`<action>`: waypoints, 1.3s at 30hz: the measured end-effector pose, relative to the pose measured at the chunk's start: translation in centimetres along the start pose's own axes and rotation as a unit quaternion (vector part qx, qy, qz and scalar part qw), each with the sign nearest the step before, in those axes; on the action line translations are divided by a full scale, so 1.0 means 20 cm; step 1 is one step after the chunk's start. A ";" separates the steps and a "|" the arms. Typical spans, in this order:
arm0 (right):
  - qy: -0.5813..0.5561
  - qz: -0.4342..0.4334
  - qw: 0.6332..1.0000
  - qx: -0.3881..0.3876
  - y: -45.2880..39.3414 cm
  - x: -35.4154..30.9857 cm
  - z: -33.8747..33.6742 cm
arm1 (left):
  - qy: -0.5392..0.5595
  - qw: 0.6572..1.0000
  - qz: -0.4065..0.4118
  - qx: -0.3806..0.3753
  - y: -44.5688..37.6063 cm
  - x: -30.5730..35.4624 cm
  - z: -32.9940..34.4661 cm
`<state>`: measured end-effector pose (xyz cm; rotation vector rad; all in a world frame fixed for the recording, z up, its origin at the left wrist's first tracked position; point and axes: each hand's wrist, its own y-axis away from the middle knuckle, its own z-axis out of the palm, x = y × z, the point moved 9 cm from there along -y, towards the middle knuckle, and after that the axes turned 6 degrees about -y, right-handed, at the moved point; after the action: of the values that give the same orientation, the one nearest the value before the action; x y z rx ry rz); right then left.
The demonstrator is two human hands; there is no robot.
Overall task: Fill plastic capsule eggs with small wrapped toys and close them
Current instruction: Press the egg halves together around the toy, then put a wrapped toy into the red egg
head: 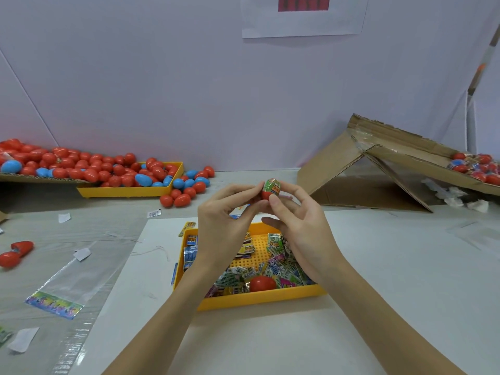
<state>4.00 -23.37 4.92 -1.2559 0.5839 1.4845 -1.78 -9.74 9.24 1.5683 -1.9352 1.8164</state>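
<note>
Both hands are working together above the near yellow tray (259, 300). The left hand (224, 220) and the right hand (297, 226) are pinching 1 red capsule half (266, 195) between their fingertips, and a green wrapped toy (272, 187) is sticking out of its open top, not yet fully seated. Below, in the tray, another red egg piece (262, 283) is lying among loose wrapped toys (276, 246). Off to the left, a second tray (130, 192) is holding a heap of red and blue eggs (108, 169).

I'd judge the shell to be light, stiff and rather slick, so holding it around its widest part looks safest. The crinkly wrapper should give softly, so pressing on its top with a thumb should push it down.
</note>
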 end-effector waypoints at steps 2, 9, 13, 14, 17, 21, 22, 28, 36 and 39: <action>0.060 -0.036 0.997 0.023 0.00 -0.03 -0.02 | 0.062 0.996 -0.055 -0.036 0.00 -0.04 0.04; 0.213 -0.151 0.964 0.045 0.02 -0.13 -0.02 | 0.236 0.939 -0.230 -0.099 0.05 -0.16 0.15; 0.286 -0.198 0.937 0.035 0.04 -0.14 0.01 | 0.225 0.937 -0.255 -0.081 0.06 -0.19 0.14; 0.304 -0.207 0.929 0.033 0.04 -0.15 0.01 | 0.231 0.933 -0.267 -0.073 0.06 -0.20 0.13; 0.349 -0.223 0.909 0.035 0.05 -0.15 0.01 | 0.237 0.924 -0.294 -0.057 0.08 -0.22 0.14; 0.418 -0.252 0.873 0.029 0.05 -0.15 0.02 | 0.227 0.927 -0.298 -0.039 0.08 -0.23 0.12; 0.424 -0.255 0.869 0.029 0.05 -0.15 0.03 | 0.213 0.932 -0.291 -0.033 0.08 -0.24 0.11; 0.437 -0.276 0.853 0.073 -0.01 -0.26 -0.07 | 0.146 0.942 -0.301 -0.020 0.06 -0.29 0.07; 0.564 -0.296 0.729 0.251 -0.38 -0.70 -0.42 | 0.092 0.938 -0.334 0.003 0.03 -0.42 -0.04; 0.644 -0.194 0.694 0.259 -0.56 -0.70 -0.57 | 0.071 0.939 -0.337 0.006 0.03 -0.44 -0.07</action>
<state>17.16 -35.08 16.80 -1.6585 1.3946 -0.1795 1.27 -3.42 3.63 1.7472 -1.1108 1.5731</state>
